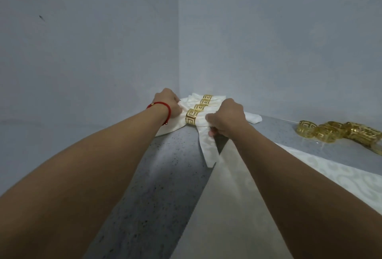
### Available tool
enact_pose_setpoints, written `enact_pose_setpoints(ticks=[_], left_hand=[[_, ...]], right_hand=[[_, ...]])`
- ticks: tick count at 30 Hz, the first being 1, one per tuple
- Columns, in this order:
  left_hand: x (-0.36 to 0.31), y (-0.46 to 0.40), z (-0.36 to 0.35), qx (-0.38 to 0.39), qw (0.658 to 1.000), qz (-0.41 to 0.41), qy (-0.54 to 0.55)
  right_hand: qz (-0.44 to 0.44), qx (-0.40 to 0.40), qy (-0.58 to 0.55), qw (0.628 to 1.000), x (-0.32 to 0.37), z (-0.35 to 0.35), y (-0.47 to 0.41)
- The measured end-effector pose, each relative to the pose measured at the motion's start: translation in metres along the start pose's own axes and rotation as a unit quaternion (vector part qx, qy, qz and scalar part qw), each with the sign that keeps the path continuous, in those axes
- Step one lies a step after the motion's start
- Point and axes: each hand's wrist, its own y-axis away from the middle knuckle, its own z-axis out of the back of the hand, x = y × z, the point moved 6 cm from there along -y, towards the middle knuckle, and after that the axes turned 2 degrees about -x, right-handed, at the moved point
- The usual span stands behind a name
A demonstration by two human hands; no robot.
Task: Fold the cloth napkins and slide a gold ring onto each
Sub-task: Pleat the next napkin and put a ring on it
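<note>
Several white folded napkins, each wearing a gold ring, lie in a row in the far corner of the grey speckled table [161, 176]. The nearest napkin [209, 151] carries a gold ring [191, 116] with a cut-out key pattern. My left hand [167, 101], with a red cord at the wrist, grips that napkin's left end. My right hand [226, 117] grips its right part just beside the ring, fingers curled round the cloth. The napkin's tail hangs toward me over the table.
A pile of loose gold rings [334, 132] lies at the right on the table. A flat white patterned cloth [248, 186] spreads across the near right under my right forearm. Grey walls meet in the corner right behind the ringed napkins.
</note>
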Motion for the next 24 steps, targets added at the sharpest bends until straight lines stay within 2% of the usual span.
enact_pose_setpoints(ticks=[4,10,13,15,18,20,24], left_hand=[[0.003,-0.009,-0.013,-0.027,0.998,-0.003,0.050],[0.010,-0.002,-0.010,-0.098,0.994,-0.015,0.048],[-0.005,0.024,0.004,-0.152,0.983,-0.100,-0.012],[-0.022,0.056,0.006,-0.147,0.974,-0.165,-0.038],[-0.042,0.115,0.001,-0.131,0.958,-0.253,-0.044],[-0.052,0.152,-0.005,-0.118,0.950,-0.284,-0.048],[-0.081,0.219,-0.022,-0.060,0.933,-0.343,-0.096]], right_hand=[[0.022,-0.029,0.061,0.997,-0.003,0.004,-0.005],[0.048,-0.044,0.000,0.998,-0.017,0.006,0.009],[0.120,-0.101,-0.018,0.987,-0.022,0.038,0.039],[0.146,-0.130,-0.008,0.981,-0.034,0.069,0.061],[0.154,-0.146,0.053,0.976,-0.071,0.115,0.084],[0.145,-0.159,0.125,0.969,-0.104,0.150,0.099],[0.066,-0.160,0.300,0.938,-0.171,0.220,0.140]])
